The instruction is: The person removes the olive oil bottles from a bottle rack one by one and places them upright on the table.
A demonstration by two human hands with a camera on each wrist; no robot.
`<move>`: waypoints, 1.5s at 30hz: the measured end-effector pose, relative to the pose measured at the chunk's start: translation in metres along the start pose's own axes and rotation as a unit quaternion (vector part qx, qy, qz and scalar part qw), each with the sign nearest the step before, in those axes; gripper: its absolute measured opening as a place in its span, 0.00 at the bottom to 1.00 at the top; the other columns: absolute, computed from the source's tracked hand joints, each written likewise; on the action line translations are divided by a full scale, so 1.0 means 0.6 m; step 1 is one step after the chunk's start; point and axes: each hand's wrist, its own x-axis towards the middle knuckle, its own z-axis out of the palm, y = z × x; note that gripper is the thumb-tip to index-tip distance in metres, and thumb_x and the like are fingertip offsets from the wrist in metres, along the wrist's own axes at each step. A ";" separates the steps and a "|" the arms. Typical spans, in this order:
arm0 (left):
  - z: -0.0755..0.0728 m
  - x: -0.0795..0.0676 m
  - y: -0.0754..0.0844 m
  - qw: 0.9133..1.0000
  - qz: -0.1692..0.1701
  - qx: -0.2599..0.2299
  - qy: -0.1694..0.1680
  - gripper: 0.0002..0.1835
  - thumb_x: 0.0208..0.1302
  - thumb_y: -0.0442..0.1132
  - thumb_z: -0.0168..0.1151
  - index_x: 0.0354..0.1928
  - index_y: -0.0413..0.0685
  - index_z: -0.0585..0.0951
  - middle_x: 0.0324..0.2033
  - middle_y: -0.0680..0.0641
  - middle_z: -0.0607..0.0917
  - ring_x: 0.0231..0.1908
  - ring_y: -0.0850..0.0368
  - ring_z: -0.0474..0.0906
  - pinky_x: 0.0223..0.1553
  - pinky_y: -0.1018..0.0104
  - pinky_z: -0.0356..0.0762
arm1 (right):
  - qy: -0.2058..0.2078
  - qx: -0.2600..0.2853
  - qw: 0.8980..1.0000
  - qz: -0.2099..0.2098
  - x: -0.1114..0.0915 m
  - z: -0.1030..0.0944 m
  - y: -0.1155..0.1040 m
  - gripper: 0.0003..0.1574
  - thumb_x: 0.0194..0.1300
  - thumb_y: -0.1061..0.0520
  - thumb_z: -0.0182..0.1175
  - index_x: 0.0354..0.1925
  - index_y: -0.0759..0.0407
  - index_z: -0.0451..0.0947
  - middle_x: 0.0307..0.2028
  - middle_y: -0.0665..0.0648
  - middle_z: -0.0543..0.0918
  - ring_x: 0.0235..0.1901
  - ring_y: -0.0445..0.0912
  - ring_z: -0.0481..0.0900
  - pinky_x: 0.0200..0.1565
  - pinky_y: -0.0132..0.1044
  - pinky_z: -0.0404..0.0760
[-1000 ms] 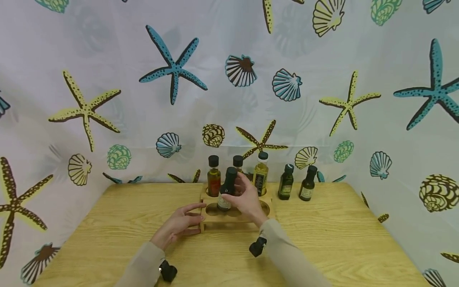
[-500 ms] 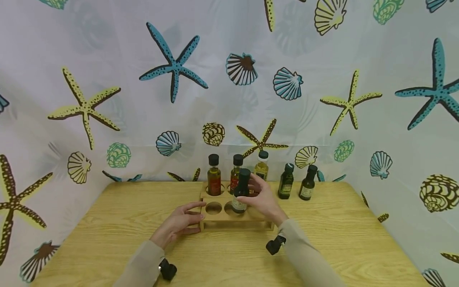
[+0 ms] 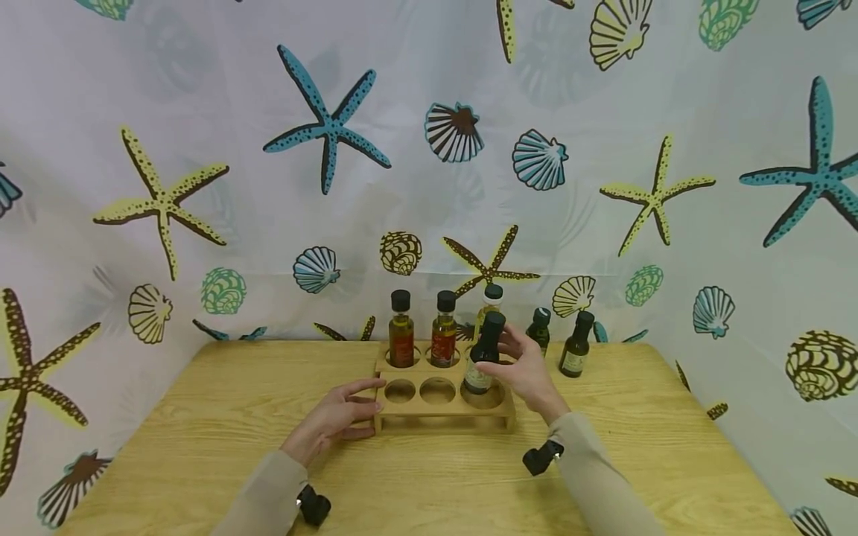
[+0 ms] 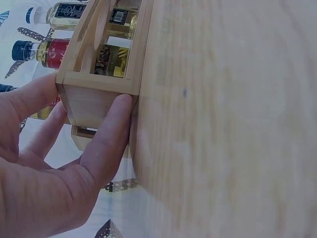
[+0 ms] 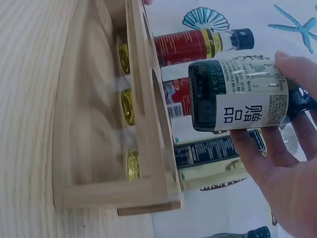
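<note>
My right hand (image 3: 529, 370) grips a small dark glass bottle (image 3: 485, 353) with a black cap, tilted over the front right hole of a two-tier wooden rack (image 3: 445, 423). In the right wrist view the bottle (image 5: 240, 94) shows a white printed label, its base pointing toward the rack (image 5: 114, 194). My left hand (image 3: 338, 418) touches the rack's left end with extended fingers; the left wrist view shows its fingertips (image 4: 124, 101) against the end panel (image 4: 94, 104). Two red-labelled oil bottles (image 3: 401, 339) and a yellow oil bottle (image 3: 492, 298) stand in the back row, the latter partly hidden.
Right of the rack, a dark green bottle (image 3: 539, 327) stands partly behind my right hand, with another dark bottle (image 3: 574, 346) beside it. The wooden table (image 3: 637, 439) meets a curtain (image 3: 221, 97) printed with starfish and shells at the back and sides.
My right hand has carried the dark bottle rightward along the rack's front row, from near the left hole to over the right one. The left hand stays at the rack's end.
</note>
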 end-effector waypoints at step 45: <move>-0.003 -0.002 0.000 1.000 0.000 -0.003 -0.009 0.29 0.67 0.38 0.64 0.69 0.56 0.72 0.63 0.35 0.71 0.53 0.50 0.77 0.46 0.50 0.84 | 0.032 -0.067 0.997 0.022 -0.029 -0.148 0.062 0.57 0.64 0.58 0.67 0.78 0.59 0.41 0.74 0.68 0.55 0.71 0.63 0.57 0.66 0.60 0.67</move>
